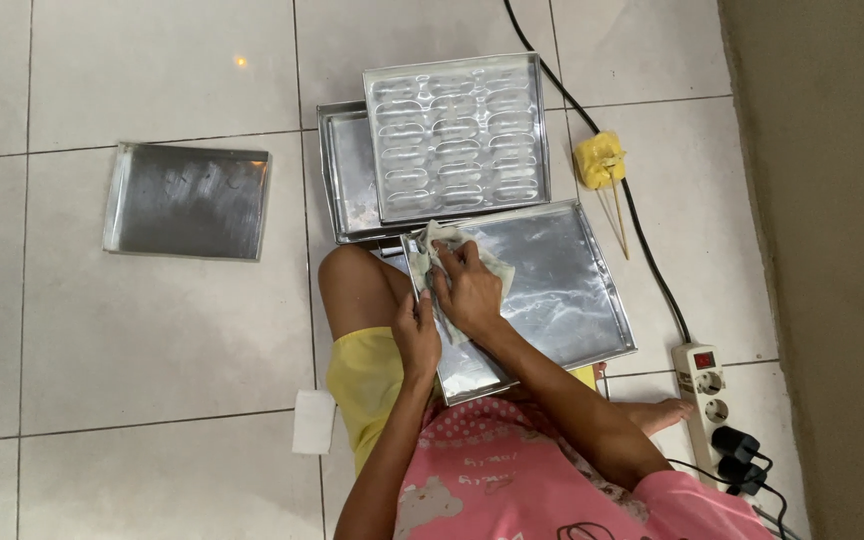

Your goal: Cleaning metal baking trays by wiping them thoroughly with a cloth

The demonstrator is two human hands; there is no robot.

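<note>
Now | right hand (469,290) grip presses cloth (472,258) on tray (572,290) | left hand (417,335) grip clasps tray edge

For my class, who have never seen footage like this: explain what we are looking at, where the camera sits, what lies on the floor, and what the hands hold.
There is one picture, taken by a camera worn on a person's head, looking down at their own hands and lap. The person sits on a white tiled floor. The left hand grips the edge of a flat, shiny rectangular metal tray on the lap. The right hand presses a crumpled pale cloth onto it. Beyond lie a moulded metal tray with oval hollows stacked on another tray, a separate flat metal tray, a yellow wad with thin wooden sticks, and a white power strip.
</note>
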